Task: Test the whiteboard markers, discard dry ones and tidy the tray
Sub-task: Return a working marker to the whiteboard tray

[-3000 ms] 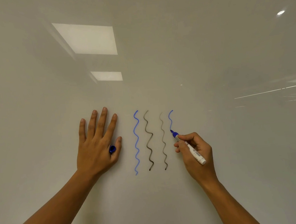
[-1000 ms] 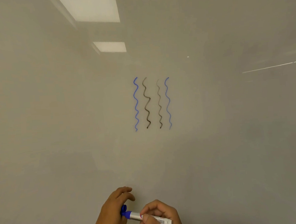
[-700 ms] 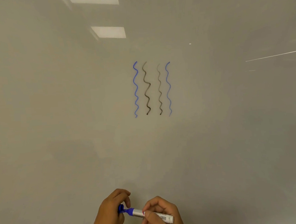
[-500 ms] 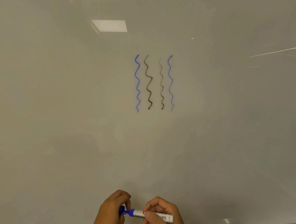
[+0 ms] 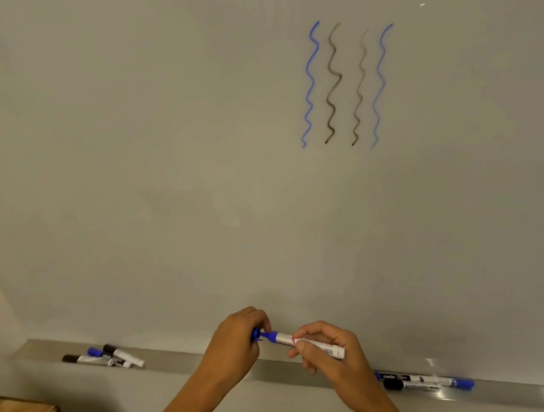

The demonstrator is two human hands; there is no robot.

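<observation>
A big whiteboard [image 5: 167, 180] fills the view. Four wavy lines [image 5: 346, 83] sit on it at the upper right: blue, dark, dark, blue. A long grey tray [image 5: 178, 361] runs along the bottom of the board. The left hand [image 5: 237, 341] pinches a blue cap [image 5: 256, 333]. The right hand [image 5: 330, 345] grips the blue marker [image 5: 304, 342], whose tip points at the cap. A small pile of markers [image 5: 105, 357] lies at the tray's left end. Two more markers [image 5: 424, 381] lie on the tray at the right.
</observation>
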